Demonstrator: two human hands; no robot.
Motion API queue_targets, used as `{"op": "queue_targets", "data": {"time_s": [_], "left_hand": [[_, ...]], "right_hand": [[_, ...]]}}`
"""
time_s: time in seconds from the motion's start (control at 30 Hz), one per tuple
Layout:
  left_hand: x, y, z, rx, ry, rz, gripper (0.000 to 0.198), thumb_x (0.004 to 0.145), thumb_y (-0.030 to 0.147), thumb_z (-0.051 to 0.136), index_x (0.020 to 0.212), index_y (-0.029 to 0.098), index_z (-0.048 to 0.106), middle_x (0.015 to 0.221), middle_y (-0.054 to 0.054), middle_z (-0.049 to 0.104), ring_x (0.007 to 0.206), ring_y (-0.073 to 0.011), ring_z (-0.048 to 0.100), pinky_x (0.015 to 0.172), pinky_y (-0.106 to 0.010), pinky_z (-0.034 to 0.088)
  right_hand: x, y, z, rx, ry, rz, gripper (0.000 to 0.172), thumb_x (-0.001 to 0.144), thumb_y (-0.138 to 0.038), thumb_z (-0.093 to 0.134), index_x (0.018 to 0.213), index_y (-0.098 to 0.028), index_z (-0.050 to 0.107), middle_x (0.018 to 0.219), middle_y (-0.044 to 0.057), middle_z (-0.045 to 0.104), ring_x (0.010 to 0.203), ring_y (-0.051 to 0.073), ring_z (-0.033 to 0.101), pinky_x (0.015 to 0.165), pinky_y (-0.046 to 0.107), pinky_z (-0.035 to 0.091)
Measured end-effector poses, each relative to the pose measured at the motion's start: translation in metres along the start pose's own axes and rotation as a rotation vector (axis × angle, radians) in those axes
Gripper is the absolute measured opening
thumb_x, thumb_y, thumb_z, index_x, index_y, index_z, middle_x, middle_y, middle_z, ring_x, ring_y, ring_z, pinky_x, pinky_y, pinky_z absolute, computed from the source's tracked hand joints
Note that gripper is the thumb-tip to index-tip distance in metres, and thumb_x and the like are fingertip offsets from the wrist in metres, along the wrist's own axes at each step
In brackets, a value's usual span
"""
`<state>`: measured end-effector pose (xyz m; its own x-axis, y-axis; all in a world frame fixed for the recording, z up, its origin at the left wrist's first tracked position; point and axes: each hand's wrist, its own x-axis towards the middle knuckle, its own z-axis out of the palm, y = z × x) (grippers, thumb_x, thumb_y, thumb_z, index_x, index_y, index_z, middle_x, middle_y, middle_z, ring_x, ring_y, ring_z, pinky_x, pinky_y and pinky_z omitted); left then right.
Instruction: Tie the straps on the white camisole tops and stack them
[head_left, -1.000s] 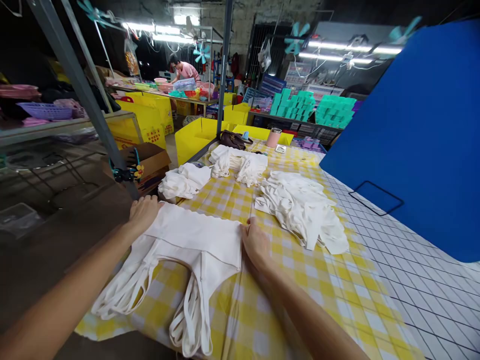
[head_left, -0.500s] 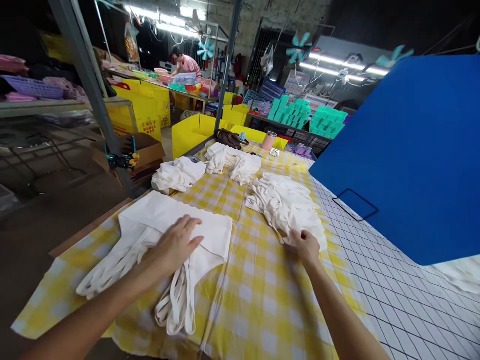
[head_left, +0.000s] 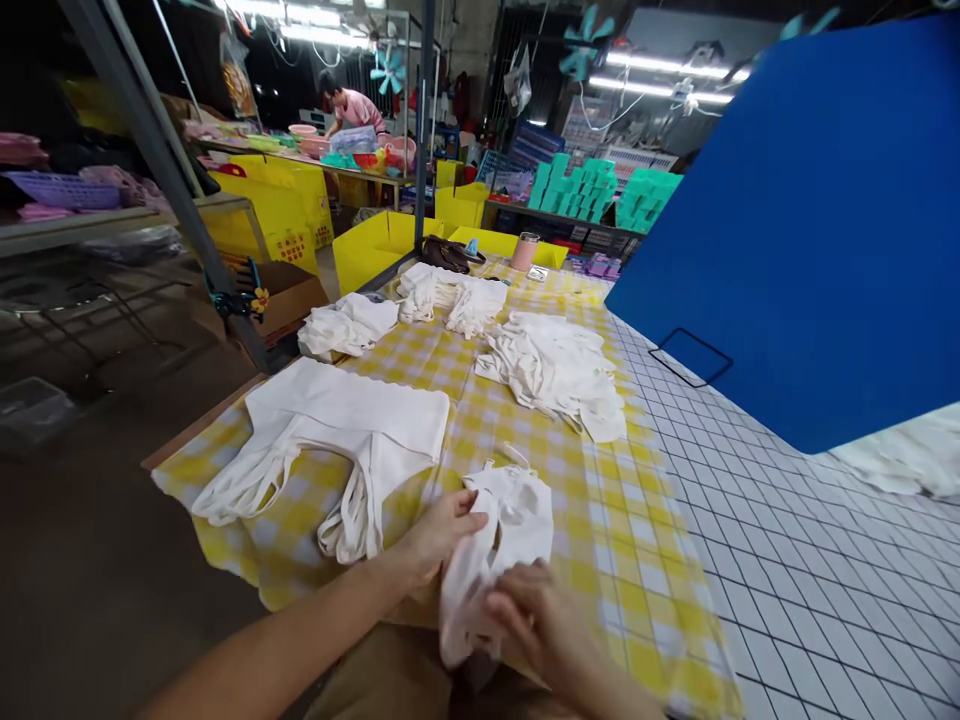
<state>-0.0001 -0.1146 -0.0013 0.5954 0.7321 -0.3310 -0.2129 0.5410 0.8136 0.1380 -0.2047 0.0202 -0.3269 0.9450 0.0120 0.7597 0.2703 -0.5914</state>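
Your left hand [head_left: 444,530] holds the white garment [head_left: 523,535]; your right hand [head_left: 541,612] meets it at five o'clock, grip unclear through blur. Garment stack [head_left: 351,405]: ten o'clock.

Bare forearms [head_left: 322,615], brown clothing [head_left: 382,675] at lap

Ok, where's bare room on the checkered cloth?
Widest bare patch: the cloth right of the nearest garment, nearer than the crumpled pile. A narrower strip runs between that pile and the flat stack. Crowded: around your left hand and right hand.
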Motion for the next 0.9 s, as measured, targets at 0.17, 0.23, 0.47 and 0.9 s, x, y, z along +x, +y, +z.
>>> {"op": "queue_targets", "data": {"time_s": [0.17, 0.23, 0.47, 0.9], "left_hand": [[0.005, 0.002, -0.019, 0.360, 0.074, 0.167, 0.020, 0.067, 0.035, 0.062, 0.074, 0.017, 0.056, 0.075, -0.003, 0.061, 0.074, -0.0186, 0.057, 0.071, -0.030, 0.045], [0.007, 0.010, -0.021, 0.547, 0.154, 0.278, 0.018, 0.070, 0.035, 0.058, 0.071, 0.017, 0.055, 0.073, -0.002, 0.057, 0.071, -0.0161, 0.053, 0.068, -0.028, 0.043], [0.004, 0.069, -0.011, 0.899, 0.438, 0.623, 0.021, 0.081, 0.032, 0.044, 0.067, 0.017, 0.046, 0.061, 0.004, 0.045, 0.059, -0.0104, 0.043, 0.058, -0.022, 0.036], [-0.018, 0.036, -0.002, 1.516, -0.301, 0.507, 0.025, 0.084, 0.027, 0.055, 0.106, 0.017, 0.059, 0.103, -0.007, 0.056, 0.095, -0.0173, 0.056, 0.083, -0.027, 0.043]], "right_hand": [[0.024, 0.051, -0.026, -0.143, 0.412, 0.253, 0.019, 0.086, -0.032, 0.042, 0.095, -0.024, 0.056, 0.095, 0.008, 0.060, 0.083, 0.023, 0.057, 0.066, 0.033, 0.043], [0.036, 0.063, -0.028, -0.173, 0.433, 0.220, 0.019, 0.079, -0.029, 0.050, 0.097, -0.025, 0.057, 0.100, 0.007, 0.059, 0.091, 0.026, 0.056, 0.070, 0.034, 0.044], [0.026, 0.066, -0.038, -0.132, 0.639, 0.256, 0.018, 0.083, -0.029, 0.039, 0.078, -0.022, 0.055, 0.078, 0.004, 0.059, 0.067, 0.019, 0.055, 0.059, 0.030, 0.042], [-0.077, 0.105, -0.064, -0.139, 0.759, 0.682, 0.022, 0.065, -0.031, 0.041, 0.077, -0.020, 0.057, 0.080, 0.008, 0.064, 0.066, 0.022, 0.058, 0.058, 0.033, 0.044]]}}
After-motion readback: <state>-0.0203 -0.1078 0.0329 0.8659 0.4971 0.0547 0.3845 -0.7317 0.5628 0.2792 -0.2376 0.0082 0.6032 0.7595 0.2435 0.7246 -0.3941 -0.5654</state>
